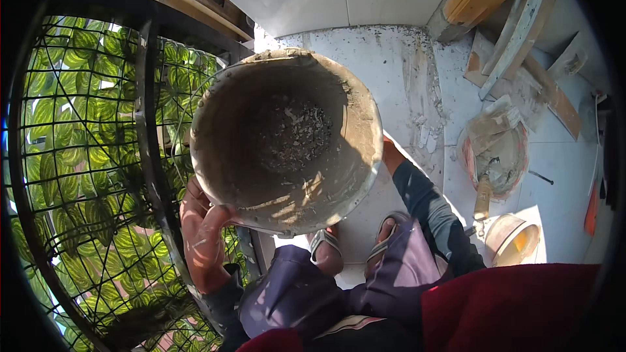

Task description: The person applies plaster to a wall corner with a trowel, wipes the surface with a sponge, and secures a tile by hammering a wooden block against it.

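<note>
Dark red cloth (515,306) of the person's clothing spreads across the near right, with purple trousers (290,290) just beyond it. Past the knees is a big, mud-crusted bucket (357,114), its mouth turned up toward the person's head, above the sandalled feet (326,254). Loose grey crumbs (300,133) lie over its bottom, and sunlight catches the inner wall on the right.

At the bucket's near left edge, the left hand (205,231) is closed on it, thumb pressed along the rim and fingers bent against the outside. On the right side, the right hand (391,156) reaches behind the wall; its fingers are hidden, so I cannot tell how they are set.

Close by on the left stands a black-framed mesh panel (149,104) with green leaves (85,156) showing through. To the right, on white tiles (554,189), sit a shallow tub (466,150) holding a wooden-handled tool (483,197) and, nearer, a pale container (502,238). Farther off, boards (515,39) lean together.
</note>
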Demonstrator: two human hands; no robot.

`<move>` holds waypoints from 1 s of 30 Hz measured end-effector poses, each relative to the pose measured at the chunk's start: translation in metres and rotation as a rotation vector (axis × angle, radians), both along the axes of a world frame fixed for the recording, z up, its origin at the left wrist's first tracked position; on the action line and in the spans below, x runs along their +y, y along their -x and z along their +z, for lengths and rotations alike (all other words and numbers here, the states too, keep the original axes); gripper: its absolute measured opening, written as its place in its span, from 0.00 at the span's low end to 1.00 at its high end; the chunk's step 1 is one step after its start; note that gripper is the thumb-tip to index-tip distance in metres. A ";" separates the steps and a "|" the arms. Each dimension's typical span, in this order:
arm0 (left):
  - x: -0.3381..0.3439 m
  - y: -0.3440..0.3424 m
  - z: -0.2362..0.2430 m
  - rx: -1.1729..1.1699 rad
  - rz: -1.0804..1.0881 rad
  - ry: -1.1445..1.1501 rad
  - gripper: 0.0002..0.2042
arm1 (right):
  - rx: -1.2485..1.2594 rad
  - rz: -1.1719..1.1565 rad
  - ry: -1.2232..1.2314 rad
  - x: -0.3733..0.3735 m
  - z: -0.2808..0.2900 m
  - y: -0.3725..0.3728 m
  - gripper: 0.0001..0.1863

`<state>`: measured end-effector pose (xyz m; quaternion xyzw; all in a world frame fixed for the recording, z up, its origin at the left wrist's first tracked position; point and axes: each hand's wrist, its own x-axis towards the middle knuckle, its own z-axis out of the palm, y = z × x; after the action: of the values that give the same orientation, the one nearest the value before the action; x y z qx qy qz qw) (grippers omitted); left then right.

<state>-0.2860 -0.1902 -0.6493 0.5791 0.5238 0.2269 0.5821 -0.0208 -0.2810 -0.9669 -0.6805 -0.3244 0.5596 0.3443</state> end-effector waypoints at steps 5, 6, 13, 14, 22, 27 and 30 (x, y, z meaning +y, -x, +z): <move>-0.010 0.012 -0.027 0.116 -0.058 0.116 0.27 | -0.473 0.077 -0.157 0.011 0.039 -0.057 0.13; -0.015 0.017 -0.041 0.107 -0.050 0.162 0.27 | -0.587 0.144 -0.213 0.018 0.046 -0.061 0.13; -0.021 0.051 -0.117 -0.019 -0.094 0.421 0.25 | -1.002 0.091 -0.514 0.110 0.063 -0.053 0.12; -0.022 0.055 -0.122 0.007 -0.092 0.464 0.25 | -1.024 0.155 -0.459 0.124 0.071 -0.047 0.10; -0.028 0.064 -0.142 -0.054 -0.117 0.528 0.28 | -0.932 0.397 -0.147 0.162 0.134 -0.039 0.10; -0.031 0.071 -0.148 -0.055 -0.117 0.548 0.30 | -0.615 0.432 0.019 0.115 0.097 -0.091 0.15; -0.019 0.063 -0.132 -0.048 -0.206 0.583 0.29 | -0.496 0.332 0.046 0.093 0.059 -0.104 0.28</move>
<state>-0.3487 -0.2094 -0.7817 0.4323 0.4913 0.0206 0.7559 0.0833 -0.1877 -0.9082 -0.7416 -0.4928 0.4322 0.1428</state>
